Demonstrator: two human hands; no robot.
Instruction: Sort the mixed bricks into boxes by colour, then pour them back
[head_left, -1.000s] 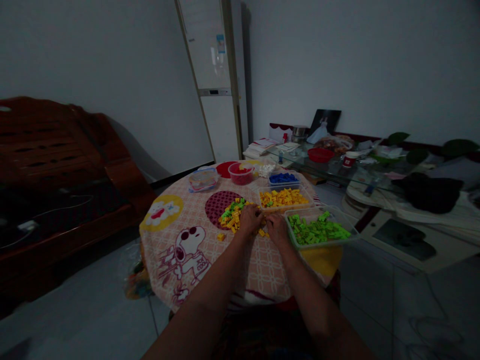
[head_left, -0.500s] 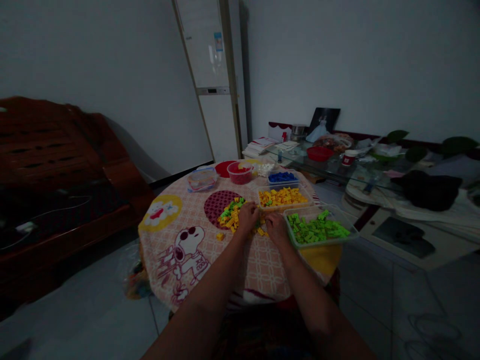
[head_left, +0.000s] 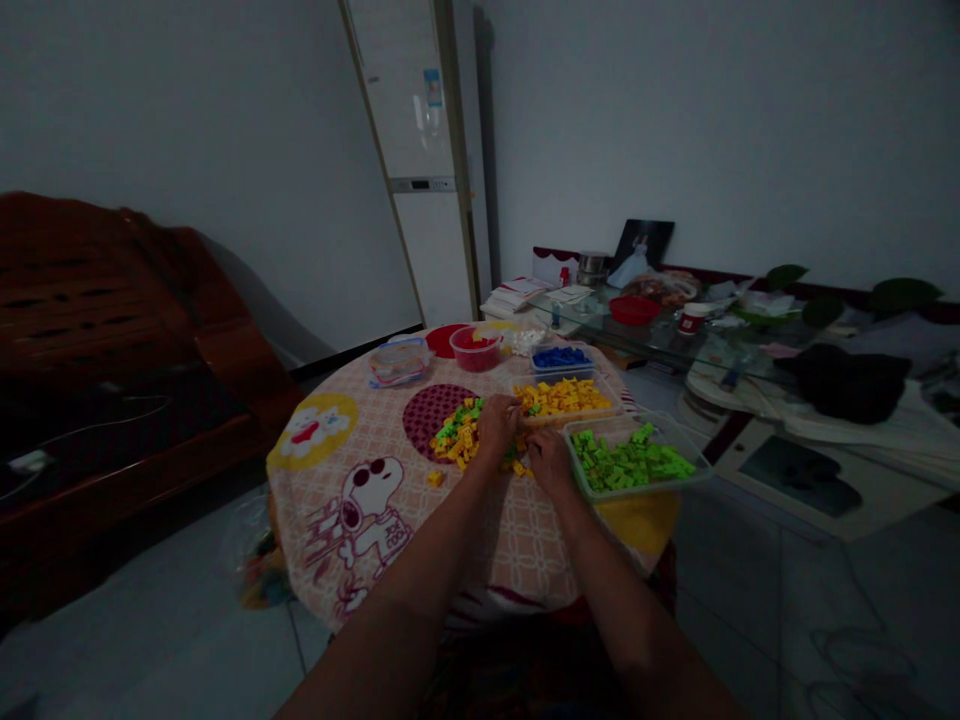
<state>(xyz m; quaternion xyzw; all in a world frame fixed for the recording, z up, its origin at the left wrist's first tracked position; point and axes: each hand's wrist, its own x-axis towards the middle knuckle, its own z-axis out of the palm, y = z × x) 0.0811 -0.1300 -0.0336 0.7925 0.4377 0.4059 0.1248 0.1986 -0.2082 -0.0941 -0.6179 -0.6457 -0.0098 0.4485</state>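
Note:
My left hand (head_left: 499,428) is at the near left corner of a clear box (head_left: 574,420) of yellow toy bricks (head_left: 562,396), over the right side of a mixed brick pile (head_left: 456,436). Its fingers are bent together; whatever they hold is hidden. Beside it, low over the cloth, my right hand (head_left: 550,460) has its fingers curled among a few yellow bricks (head_left: 519,466), and its grasp cannot be made out. A clear box (head_left: 637,490) of green bricks (head_left: 634,456) stands just right of that hand. One yellow brick (head_left: 435,479) lies apart.
Behind are a box of blue bricks (head_left: 561,357), a round tub (head_left: 475,352) with red contents, white pieces (head_left: 525,340) and a lidded clear container (head_left: 400,362). A patterned cloth (head_left: 517,540) covers the round table. A cluttered glass-topped stand (head_left: 675,340) is at the right.
My left hand has lifted slightly away from the pile, toward the yellow box's corner. The right hand stays low by the loose bricks. The whole view has shifted a little.

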